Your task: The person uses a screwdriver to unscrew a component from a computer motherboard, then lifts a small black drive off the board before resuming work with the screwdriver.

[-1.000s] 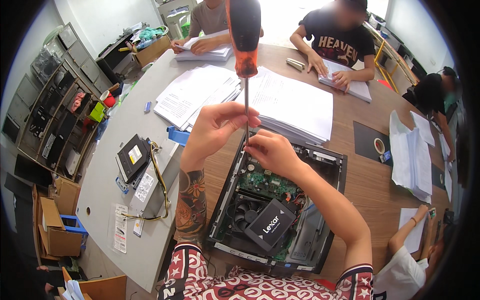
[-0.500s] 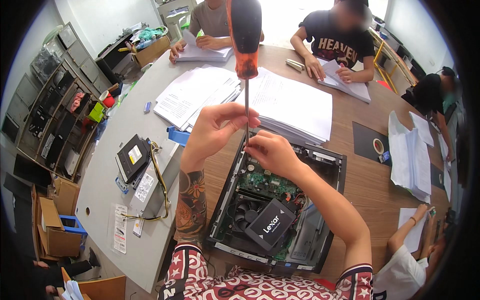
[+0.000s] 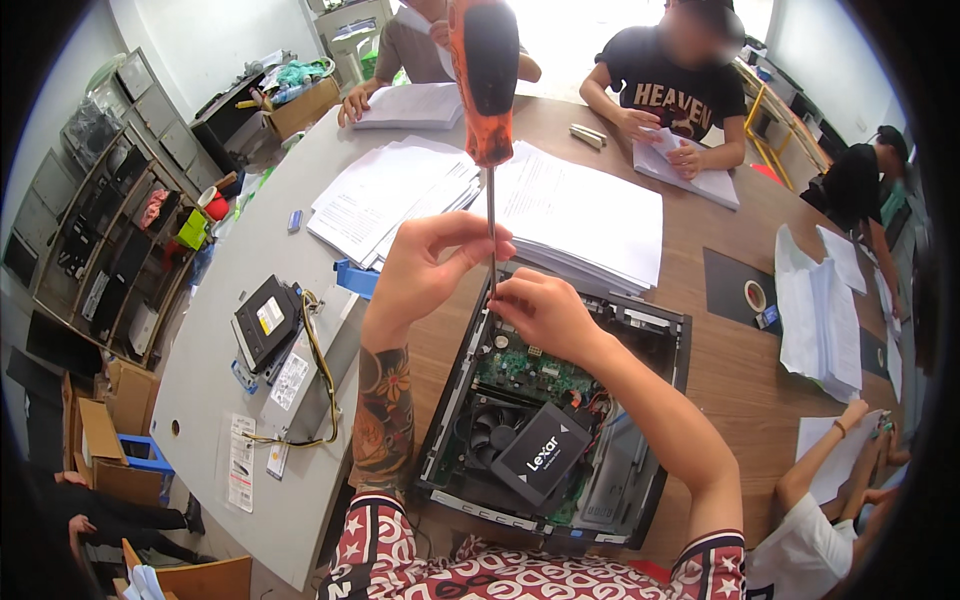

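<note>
A screwdriver (image 3: 488, 90) with an orange and black handle stands upright, its handle toward me and its thin shaft pointing down. My left hand (image 3: 425, 260) pinches the shaft between thumb and fingers. Lower down, by the tip, the fingertips of my right hand (image 3: 545, 312) are pressed together; whatever they hold there is too small to make out. Both hands are over the far left corner of an opened desktop computer case (image 3: 455, 395). Inside it are a green circuit board (image 3: 515, 368), a black fan (image 3: 490, 432) and a black solid-state drive (image 3: 540, 458) lying tilted beside the fan.
Paper stacks (image 3: 590, 215) lie just beyond the case. To the left are an optical drive (image 3: 265, 318) and a metal power supply (image 3: 300, 385) with cables. A tape roll (image 3: 755, 295) is at the right. Other people sit around the table handling papers.
The screwdriver's handle has shifted slightly down and left in view. My hands keep nearly the same grip. Across the table, a person at the far left has lifted a sheet of paper.
</note>
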The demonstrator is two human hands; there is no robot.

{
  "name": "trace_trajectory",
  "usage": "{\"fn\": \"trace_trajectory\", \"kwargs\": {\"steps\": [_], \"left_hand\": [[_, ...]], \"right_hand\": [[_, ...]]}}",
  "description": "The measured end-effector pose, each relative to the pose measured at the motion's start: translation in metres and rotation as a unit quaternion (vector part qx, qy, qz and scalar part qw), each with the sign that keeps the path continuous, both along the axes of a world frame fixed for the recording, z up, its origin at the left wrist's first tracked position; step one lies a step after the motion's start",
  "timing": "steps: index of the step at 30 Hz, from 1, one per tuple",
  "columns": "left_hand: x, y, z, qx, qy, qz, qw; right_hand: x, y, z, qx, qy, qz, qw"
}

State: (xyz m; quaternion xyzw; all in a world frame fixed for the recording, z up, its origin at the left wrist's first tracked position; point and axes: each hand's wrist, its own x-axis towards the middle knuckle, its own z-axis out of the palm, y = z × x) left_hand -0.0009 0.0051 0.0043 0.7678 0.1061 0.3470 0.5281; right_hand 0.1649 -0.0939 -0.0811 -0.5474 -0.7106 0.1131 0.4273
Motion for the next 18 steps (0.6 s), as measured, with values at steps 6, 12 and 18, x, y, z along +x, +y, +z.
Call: {"fn": "trace_trajectory", "kwargs": {"steps": [6, 12, 18], "left_hand": [[0.0014, 0.0019, -0.0025, -0.008, -0.009, 0.005, 1.0], [0.0006, 0.0019, -0.0014, -0.008, -0.01, 0.002, 1.0], [0.0008, 0.0002, 0.0003, -0.009, -0.006, 0.003, 1.0]], "right_hand": [[0.0007, -0.0004, 0.001, -0.003, -0.001, 0.002, 1.0], [0.0014, 0.0009, -0.0001, 0.007, -0.008, 0.005, 1.0], [0.0023, 0.0, 0.0008, 0.015, -0.014, 0.006, 1.0]]}}
